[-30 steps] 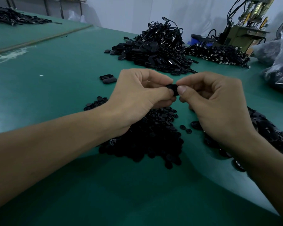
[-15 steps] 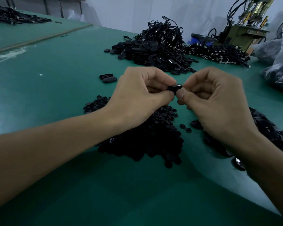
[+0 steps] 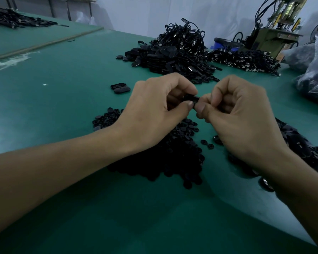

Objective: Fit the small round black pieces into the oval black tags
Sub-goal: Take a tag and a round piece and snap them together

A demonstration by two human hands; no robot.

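Gripping one tag [image 3: 192, 98] mid-frame in curled fingers [image 3: 189, 105] of left hand [image 3: 154, 109] and right hand [image 3: 242, 118] (piece hidden), above the pile [image 3: 173, 158] on the desk [image 3: 77, 99], likely to press thumbs together.

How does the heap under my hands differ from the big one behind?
The near heap is low and spread flat; the far heap stands taller. The near heap holds small round pieces; the far heap holds larger oval tags tangled with cords. Both are black, on the green table.
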